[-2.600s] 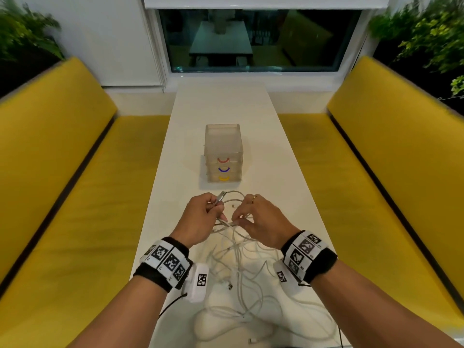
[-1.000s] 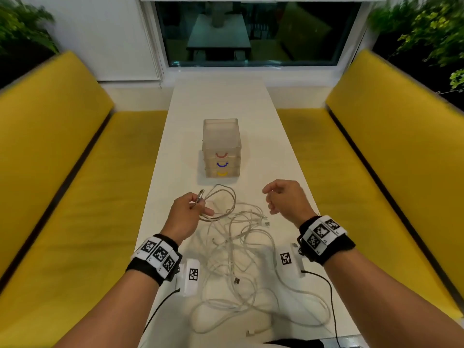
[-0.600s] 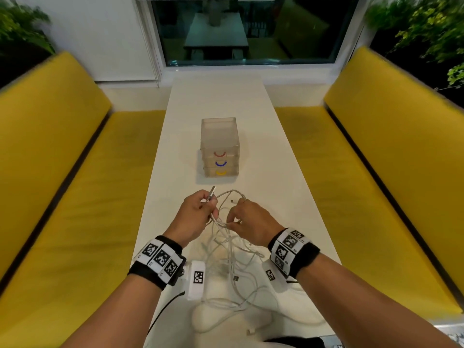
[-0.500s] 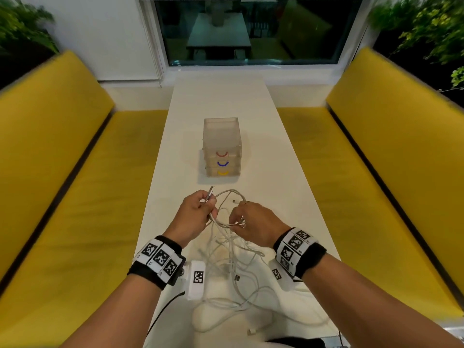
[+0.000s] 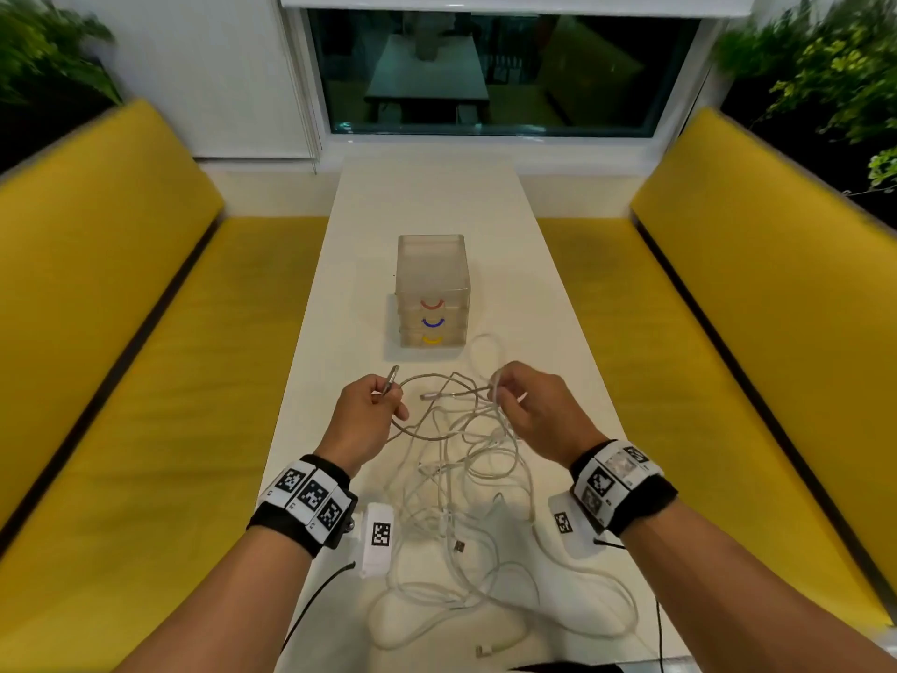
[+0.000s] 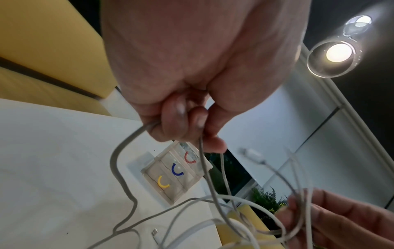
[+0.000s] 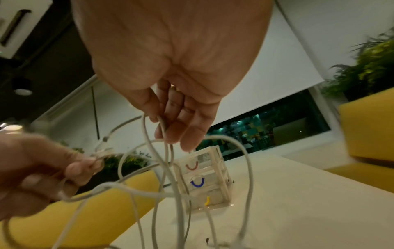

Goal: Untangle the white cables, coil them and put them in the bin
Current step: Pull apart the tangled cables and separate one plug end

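Observation:
A tangle of white cables (image 5: 461, 502) lies on the near part of the white table (image 5: 437, 196). My left hand (image 5: 383, 395) grips one cable near its end, and the metal plug (image 5: 390, 378) sticks up past the knuckles. My right hand (image 5: 502, 391) pinches several strands, with a loop (image 5: 485, 352) rising above it. Both hands are raised over the tangle. In the left wrist view my fingers (image 6: 181, 121) curl round the cable. In the right wrist view thumb and fingers (image 7: 168, 124) pinch the strands. The translucent bin (image 5: 432, 289), with red, blue and yellow handles, stands beyond the hands.
Yellow benches (image 5: 121, 332) (image 5: 752, 332) flank the narrow table on both sides. A dark window (image 5: 485, 75) closes the far end, with plants (image 5: 835, 75) in the corners. Loose plug ends (image 5: 458, 545) lie in the tangle near the table's front edge.
My hands were close together over the tangle; they have now drawn apart, the right one moving rightward with strands and a loop lifting toward the bin.

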`<state>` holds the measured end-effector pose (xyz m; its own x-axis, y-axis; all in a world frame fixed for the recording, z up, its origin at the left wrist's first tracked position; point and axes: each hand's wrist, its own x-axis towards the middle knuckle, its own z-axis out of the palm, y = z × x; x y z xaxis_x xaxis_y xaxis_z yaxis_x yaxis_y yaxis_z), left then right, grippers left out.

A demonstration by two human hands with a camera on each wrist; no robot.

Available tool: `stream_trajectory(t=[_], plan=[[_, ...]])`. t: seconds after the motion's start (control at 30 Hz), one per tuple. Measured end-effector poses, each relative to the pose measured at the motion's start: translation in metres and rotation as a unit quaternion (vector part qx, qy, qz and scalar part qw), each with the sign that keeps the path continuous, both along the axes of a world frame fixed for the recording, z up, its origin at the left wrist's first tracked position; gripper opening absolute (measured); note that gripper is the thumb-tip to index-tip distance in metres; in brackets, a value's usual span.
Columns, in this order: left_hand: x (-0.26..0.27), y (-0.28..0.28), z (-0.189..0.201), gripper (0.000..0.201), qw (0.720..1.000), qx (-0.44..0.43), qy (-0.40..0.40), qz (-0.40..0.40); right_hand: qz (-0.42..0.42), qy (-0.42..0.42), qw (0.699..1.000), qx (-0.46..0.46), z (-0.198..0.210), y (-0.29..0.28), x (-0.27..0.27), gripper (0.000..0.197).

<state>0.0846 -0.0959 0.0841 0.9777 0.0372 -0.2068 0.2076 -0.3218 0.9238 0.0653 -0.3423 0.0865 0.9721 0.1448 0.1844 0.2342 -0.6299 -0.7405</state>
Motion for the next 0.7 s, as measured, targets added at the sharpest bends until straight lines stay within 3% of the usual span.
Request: stream_trajectory(t=[0.23,0.33,0.37,0.47,0.53,0.6,0.63,0.7], plan=[[-0.002,-0.002,-0.001,0.02,1.0,-0.001,0.011,-0.014,-0.082,0.046,0.971,0.219,0.009,-0.023,0.007,0.018],[-0.002,-0.001,0.003,0.019,1.0,-0.005,0.012,-0.002,-0.091,0.07,0.94,0.321,0.01,-0.034,0.01,0.008],[-0.002,0.0,0.005,0.018,1.0,-0.012,0.01,0.008,-0.097,0.082,0.94,0.316,0.007,-0.039,0.012,0.003],[-0.001,0.004,0.012,0.016,0.998,-0.045,-0.005,0.035,-0.078,0.162,0.972,0.148,-0.004,-0.052,0.013,0.033],[-0.001,0.003,0.017,0.016,0.998,-0.058,-0.022,0.026,-0.033,0.231,0.972,0.014,-0.008,-0.053,0.009,0.041],[-0.001,0.001,0.02,0.015,0.997,-0.068,-0.033,0.008,-0.046,0.249,0.963,-0.09,-0.007,-0.049,0.006,0.041],[-0.002,0.0,0.021,0.015,0.997,-0.073,-0.037,0.0,-0.075,0.236,0.962,-0.114,-0.004,-0.045,0.005,0.041],[-0.003,-0.005,0.022,0.016,0.995,-0.084,-0.044,-0.017,-0.138,0.184,0.97,-0.078,0.004,-0.034,0.005,0.041]])
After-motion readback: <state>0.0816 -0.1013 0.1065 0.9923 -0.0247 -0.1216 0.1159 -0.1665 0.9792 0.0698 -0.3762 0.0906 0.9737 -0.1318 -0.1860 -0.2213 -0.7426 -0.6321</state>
